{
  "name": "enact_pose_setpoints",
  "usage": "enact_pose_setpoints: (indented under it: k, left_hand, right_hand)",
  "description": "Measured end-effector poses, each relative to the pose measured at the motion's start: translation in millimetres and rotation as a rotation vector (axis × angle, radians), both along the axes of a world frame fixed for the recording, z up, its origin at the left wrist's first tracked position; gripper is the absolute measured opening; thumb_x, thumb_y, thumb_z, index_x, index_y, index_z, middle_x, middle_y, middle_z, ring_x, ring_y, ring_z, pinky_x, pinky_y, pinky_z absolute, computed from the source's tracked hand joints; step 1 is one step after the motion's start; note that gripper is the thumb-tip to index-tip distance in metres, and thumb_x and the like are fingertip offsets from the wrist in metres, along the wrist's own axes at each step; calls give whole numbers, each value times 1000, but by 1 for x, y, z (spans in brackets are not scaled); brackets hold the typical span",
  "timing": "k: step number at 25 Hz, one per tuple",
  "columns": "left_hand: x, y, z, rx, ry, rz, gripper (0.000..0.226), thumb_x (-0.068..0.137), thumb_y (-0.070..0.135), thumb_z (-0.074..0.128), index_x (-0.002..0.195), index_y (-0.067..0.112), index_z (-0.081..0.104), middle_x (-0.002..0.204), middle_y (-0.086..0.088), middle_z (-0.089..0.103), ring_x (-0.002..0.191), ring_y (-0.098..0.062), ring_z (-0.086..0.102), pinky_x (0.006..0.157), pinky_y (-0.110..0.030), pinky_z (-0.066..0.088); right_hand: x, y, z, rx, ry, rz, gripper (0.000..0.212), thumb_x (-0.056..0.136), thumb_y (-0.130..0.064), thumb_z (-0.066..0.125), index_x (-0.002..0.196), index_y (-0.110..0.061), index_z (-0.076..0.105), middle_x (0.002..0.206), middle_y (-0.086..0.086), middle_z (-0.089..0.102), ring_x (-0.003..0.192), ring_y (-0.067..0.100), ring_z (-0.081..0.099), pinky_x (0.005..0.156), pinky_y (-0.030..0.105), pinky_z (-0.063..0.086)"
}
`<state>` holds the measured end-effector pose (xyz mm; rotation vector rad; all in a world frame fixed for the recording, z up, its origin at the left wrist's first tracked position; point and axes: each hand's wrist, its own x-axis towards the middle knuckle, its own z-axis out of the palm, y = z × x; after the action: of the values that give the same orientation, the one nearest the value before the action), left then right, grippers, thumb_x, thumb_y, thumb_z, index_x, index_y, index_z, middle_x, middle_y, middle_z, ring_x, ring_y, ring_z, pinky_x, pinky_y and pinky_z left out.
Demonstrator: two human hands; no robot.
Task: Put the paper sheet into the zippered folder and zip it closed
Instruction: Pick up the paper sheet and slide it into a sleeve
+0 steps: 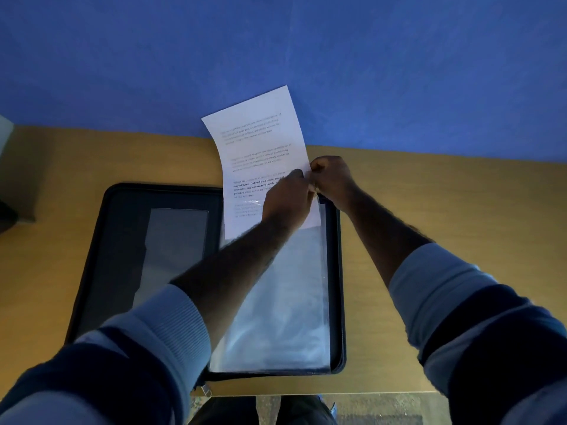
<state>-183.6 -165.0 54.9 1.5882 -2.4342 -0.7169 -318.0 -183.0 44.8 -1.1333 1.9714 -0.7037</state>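
Note:
A black zippered folder (119,228) lies open flat on the wooden table, with clear plastic sleeves (285,302) filling its right half. A white printed paper sheet (260,142) stands tilted over the folder's top right; its lower end sits inside the top of a sleeve. My left hand (288,200) grips the sheet's right side, thumb on the front. My right hand (331,176) pinches at the sheet's right edge, right beside the left hand; whether it also holds the sleeve's edge I cannot tell. The sheet's lower right corner is hidden by my left hand.
The wooden table (429,210) meets a blue wall (276,56) at the back. A metal zipper pull (206,389) hangs at the folder's near edge by the table front. A dark object (7,216) sits at the far left edge.

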Motion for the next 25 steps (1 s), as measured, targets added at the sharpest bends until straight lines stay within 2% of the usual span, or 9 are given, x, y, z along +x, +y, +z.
enact_pose_setpoints:
  k: [2,4,7,9,13,17,20,22,25]
  left_hand:
    - [1,-4,0,59,40,-55,24,100,28,55,110,19,75,113,-7,65,103,-29,66,84,-45,56]
    - [11,-9,-1,131,77,-109,18,96,26,61,105,22,76,112,-3,70,102,-27,68,85,-42,56]
    - [41,-19,-10,133,11,-143,11,93,22,66,100,18,73,111,-2,74,99,-26,70,83,-34,55]
    - [58,-26,-16,145,-9,-110,13,94,16,62,95,17,75,109,-2,73,99,-24,69,83,-33,54]
    - [59,-33,-17,152,-4,-132,4,92,16,68,91,16,72,113,-7,67,101,-26,67,85,-34,55]
    - [57,-31,-18,144,14,-121,7,91,18,71,87,20,67,122,-7,60,107,-29,66,90,-39,58]
    - [59,-29,-23,120,19,-121,6,93,17,69,87,19,67,117,-6,61,106,-28,65,91,-41,56]
    - [59,-29,-24,112,29,-124,4,93,16,68,90,18,68,113,-4,60,101,-26,65,89,-42,55]
    - [60,-30,-21,98,27,-123,3,93,17,69,91,18,70,112,-4,61,99,-25,65,89,-42,55]
  right_hand:
    - [-3,7,1,44,-29,37,5,77,2,66,79,5,70,73,20,68,57,19,57,56,32,50]
    - [-7,13,1,79,-92,47,7,83,0,70,86,7,70,80,22,70,62,24,64,60,36,57]
    - [-13,18,-2,145,-193,10,16,92,-4,69,99,10,67,103,26,73,92,38,74,82,48,63]
    - [-14,21,-5,191,-246,0,19,93,-4,67,105,11,64,111,29,71,101,42,71,85,51,62]
    - [-16,26,-10,275,-258,109,12,93,-4,68,103,1,67,108,18,75,95,30,75,78,39,65]
    - [-21,24,-10,289,-263,145,10,94,-11,69,100,-3,68,105,15,76,92,28,76,81,41,64]
    - [-15,6,-4,130,-362,-38,24,99,-20,64,105,3,66,101,16,77,89,30,77,79,42,64]
    - [-11,-12,0,43,-411,-176,24,98,-15,62,105,8,63,97,21,76,79,32,74,68,38,62]
    - [-6,-30,-1,-23,-249,-239,19,92,-5,64,99,12,64,96,30,72,71,27,62,61,34,48]
